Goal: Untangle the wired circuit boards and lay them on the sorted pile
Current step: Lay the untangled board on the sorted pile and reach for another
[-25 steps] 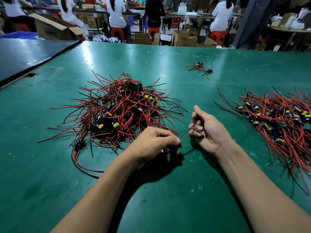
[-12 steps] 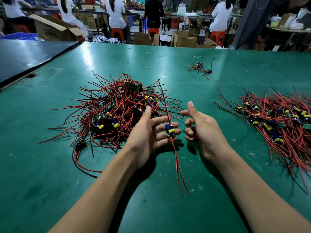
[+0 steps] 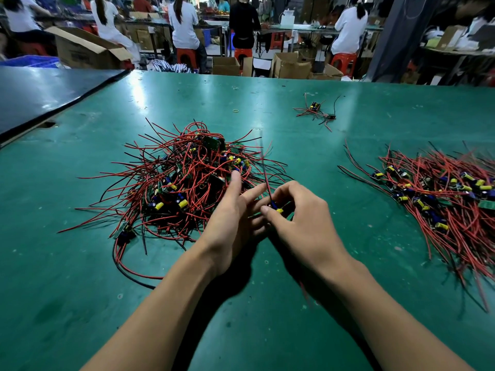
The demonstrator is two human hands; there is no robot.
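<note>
A tangled heap of small circuit boards with red and black wires lies left of centre on the green table. The sorted pile, wires running the same way, lies at the right. Between them, my right hand pinches one wired board with a blue and a yellow part; its red wire rises blurred above my fingers. My left hand lies right beside it, fingers straight and spread, fingertips touching the board's underside. The board's lower wires are hidden behind my hands.
A small separate bunch of wired boards lies far back on the table, with a rubber band to its left. A dark board covers the far left corner. People sit at benches beyond the table's far edge.
My right hand closed in from open and took hold of the board that lay on my left fingers. The board's wires swung upward.
</note>
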